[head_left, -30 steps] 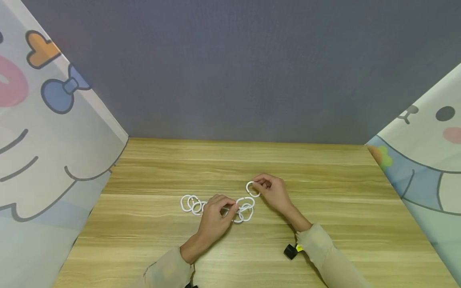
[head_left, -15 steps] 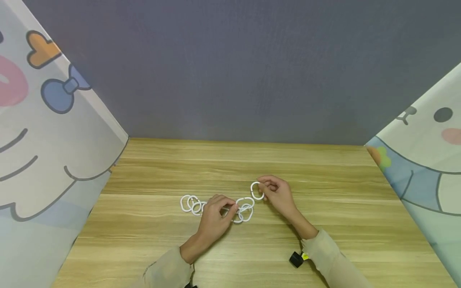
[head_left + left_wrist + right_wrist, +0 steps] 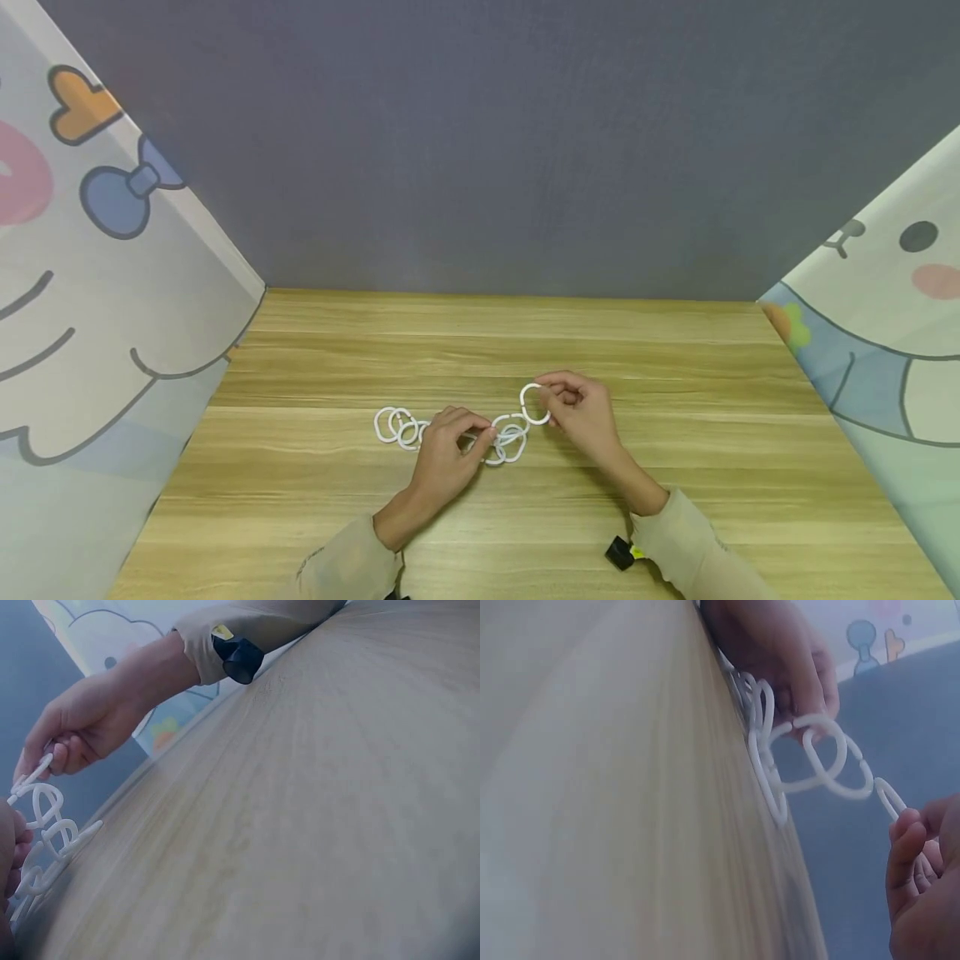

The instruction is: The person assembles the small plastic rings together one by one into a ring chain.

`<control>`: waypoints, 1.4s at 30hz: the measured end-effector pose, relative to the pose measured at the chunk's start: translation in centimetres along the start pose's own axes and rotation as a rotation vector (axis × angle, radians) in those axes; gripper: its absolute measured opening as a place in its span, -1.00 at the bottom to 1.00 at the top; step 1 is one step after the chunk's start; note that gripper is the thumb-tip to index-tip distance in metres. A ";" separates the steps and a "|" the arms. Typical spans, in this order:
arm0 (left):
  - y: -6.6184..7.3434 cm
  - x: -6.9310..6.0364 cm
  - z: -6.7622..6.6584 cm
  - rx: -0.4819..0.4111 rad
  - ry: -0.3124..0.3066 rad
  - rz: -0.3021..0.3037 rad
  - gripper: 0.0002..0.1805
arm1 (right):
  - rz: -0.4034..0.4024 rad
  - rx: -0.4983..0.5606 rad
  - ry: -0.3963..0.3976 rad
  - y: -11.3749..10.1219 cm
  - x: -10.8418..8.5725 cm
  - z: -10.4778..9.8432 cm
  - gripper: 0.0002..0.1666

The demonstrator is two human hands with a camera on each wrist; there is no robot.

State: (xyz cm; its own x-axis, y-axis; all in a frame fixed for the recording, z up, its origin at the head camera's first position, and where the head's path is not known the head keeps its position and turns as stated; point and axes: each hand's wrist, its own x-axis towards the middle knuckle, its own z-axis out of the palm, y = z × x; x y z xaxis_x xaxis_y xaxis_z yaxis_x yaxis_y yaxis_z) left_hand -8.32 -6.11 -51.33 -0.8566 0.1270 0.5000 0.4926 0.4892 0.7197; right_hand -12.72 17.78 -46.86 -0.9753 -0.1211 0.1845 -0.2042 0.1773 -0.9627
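Observation:
A chain of white plastic C-shaped rings (image 3: 522, 450) hangs from my left hand (image 3: 446, 458), whose thumb and fingertips pinch one of its upper rings. More linked rings (image 3: 377, 425) lie to the left of that hand on the table. My right hand (image 3: 588, 419) pinches a single white ring (image 3: 522, 400) between thumb and index finger. In the right wrist view, this single ring (image 3: 887, 796) meets the outer edge of the chain's end ring (image 3: 866, 769); whether the two are hooked together I cannot tell. The left palm hides the middle of the chain.
The wooden table (image 3: 315, 350) runs back to a grey wall panel (image 3: 480, 150). Cartoon-printed panels (image 3: 187, 292) stand along both sides. A small black wrist camera (image 3: 619, 552) sits at the right sleeve.
My right hand has shifted right and a little nearer to me, turning its ring, which now meets the chain's end ring in the head view. The left hand keeps its place.

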 end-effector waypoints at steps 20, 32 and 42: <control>0.1 -0.1 -0.1 0.007 0.006 0.047 -0.93 | -0.015 -0.032 -0.098 0.0 -0.8 1.0 -0.85; 0.1 0.0 -0.1 0.010 -0.013 0.020 -0.93 | 0.038 -0.028 -0.056 0.2 -0.8 0.6 -0.78; 0.2 0.0 -0.3 0.085 -0.016 0.067 -0.91 | 0.109 0.008 -0.016 0.8 -1.7 -0.2 -0.89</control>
State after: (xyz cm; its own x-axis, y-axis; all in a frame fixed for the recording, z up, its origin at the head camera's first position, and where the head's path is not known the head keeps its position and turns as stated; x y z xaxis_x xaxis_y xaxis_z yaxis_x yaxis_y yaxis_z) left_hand -8.16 -6.27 -51.01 -0.8250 0.1750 0.5374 0.5346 0.5502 0.6415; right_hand -11.27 18.36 -47.87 -0.9902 -0.1175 0.0756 -0.0964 0.1823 -0.9785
